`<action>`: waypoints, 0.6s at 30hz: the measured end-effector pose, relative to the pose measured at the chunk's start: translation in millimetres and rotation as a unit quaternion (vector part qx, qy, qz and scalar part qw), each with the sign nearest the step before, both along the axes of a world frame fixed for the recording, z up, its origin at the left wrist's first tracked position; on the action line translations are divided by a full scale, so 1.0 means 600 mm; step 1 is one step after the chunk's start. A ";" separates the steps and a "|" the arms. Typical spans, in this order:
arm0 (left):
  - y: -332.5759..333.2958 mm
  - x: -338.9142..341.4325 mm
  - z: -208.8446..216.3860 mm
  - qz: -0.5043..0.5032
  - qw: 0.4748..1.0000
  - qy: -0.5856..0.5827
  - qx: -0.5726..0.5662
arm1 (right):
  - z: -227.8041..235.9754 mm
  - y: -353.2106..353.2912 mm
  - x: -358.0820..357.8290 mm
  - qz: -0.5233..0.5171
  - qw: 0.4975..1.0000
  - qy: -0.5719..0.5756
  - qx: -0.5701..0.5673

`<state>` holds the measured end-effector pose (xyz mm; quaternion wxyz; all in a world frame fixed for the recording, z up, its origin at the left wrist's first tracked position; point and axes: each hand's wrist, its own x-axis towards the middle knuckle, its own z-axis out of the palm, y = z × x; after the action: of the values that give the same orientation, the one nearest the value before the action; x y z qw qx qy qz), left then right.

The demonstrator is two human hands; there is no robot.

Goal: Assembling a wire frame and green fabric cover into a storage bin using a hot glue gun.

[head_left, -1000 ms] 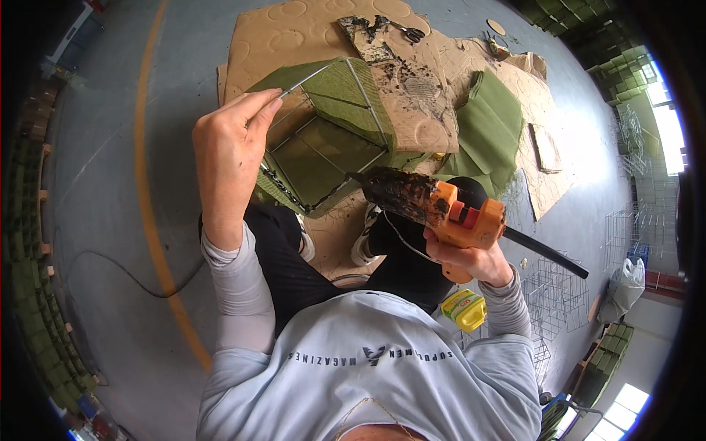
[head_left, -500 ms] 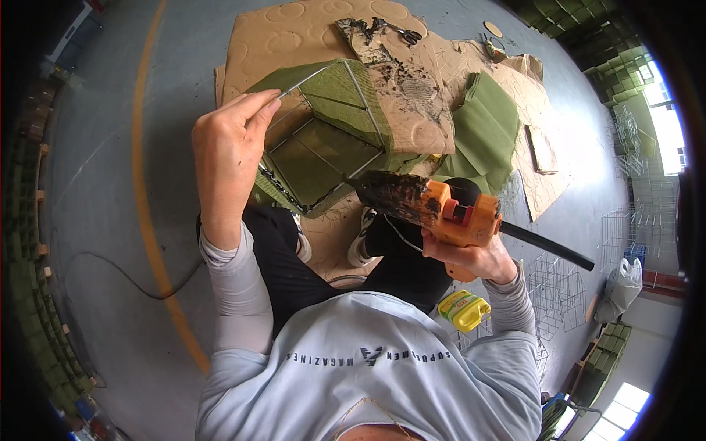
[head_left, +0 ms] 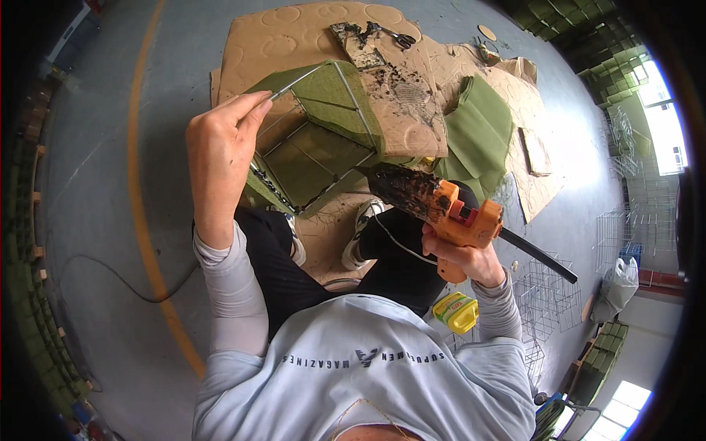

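Observation:
My left hand pinches the upper left rim of a wire-frame basket lined with green mesh fabric, holding it tilted so its inside shows. Dark glue lines the basket's lower left edge and part of its near edge. In my right hand is an orange glue gun, gripped by its handle. Its front is caked with black glue, and a black glue stick juts from its back. The nozzle points at the basket's right near corner; I cannot tell whether it touches.
Cardboard sheets cover the floor ahead, with scissors on a glue-smeared board. Folded green fabric lies right of the basket. A yellow container stands beside my right forearm. Wire frames lie at right; a cable crosses the floor at left.
The glue gun's nozzle has shifted slightly right and up, and the gun slopes more steeply. My left hand keeps its pinch on the basket rim. The whole view has shifted a little.

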<state>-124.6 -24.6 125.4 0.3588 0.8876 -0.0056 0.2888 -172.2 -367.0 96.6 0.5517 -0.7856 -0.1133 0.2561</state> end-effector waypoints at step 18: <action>0.005 0.007 -0.005 0.007 1.000 -0.018 0.009 | -0.010 0.022 -0.003 -0.087 0.990 0.056 0.092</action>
<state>-120.4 -21.6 122.2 0.3485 0.8856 -0.0080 0.3070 -174.1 -354.0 90.7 0.6476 -0.7223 -0.0367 0.2397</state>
